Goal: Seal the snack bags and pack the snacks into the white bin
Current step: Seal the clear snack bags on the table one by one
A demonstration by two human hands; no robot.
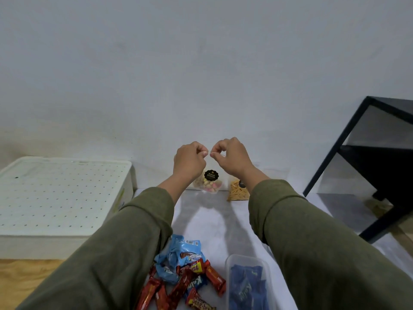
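A clear snack bag (209, 182) of small pastel biscuits with a round black label hangs upright above the far end of the white table. My left hand (188, 161) and my right hand (230, 155) pinch its transparent top edge from either side, fingertips almost meeting. To its right a second clear bag of orange sticks (238, 192) stands against the wall, partly behind my right wrist. The white bin (55, 198) sits at the left with a perforated lid on it.
Near me lies a pile of red and blue wrapped snack bars (185, 278), and a clear tub of blue packets (248, 285). A black metal shelf frame (362, 166) stands at the right. The wall is close behind the bags.
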